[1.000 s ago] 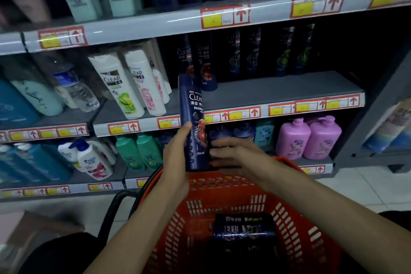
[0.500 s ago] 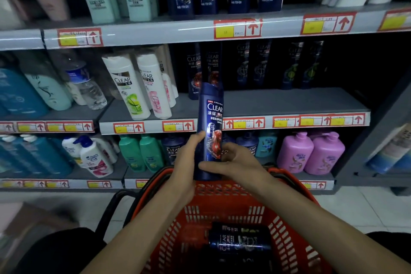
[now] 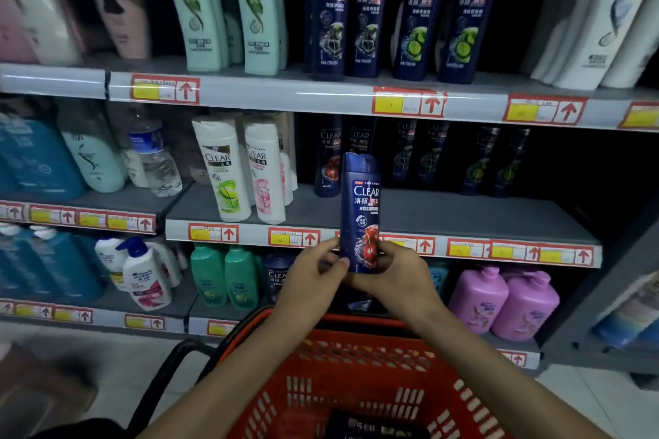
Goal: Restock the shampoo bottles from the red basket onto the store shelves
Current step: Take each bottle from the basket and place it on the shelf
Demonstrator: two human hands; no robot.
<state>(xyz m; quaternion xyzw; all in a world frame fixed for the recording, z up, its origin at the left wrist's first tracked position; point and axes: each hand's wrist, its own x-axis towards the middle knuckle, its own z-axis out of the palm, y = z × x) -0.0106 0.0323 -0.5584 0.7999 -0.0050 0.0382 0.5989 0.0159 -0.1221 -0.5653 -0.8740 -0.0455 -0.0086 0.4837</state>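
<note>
Grey store shelves face a person whose left hand and right hand both grip an upright dark-blue plastic shampoo bottle above a red slotted plastic basket.

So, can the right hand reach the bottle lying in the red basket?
Probably not yet: the right hand grips the blue Clear bottle with the left hand; the red basket is open-topped.

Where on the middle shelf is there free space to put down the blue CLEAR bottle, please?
The middle shelf is bare at its front, right of the white CLEAR bottles and before the dark CLEAR row at the back. The top shelf is full along its front.
</note>
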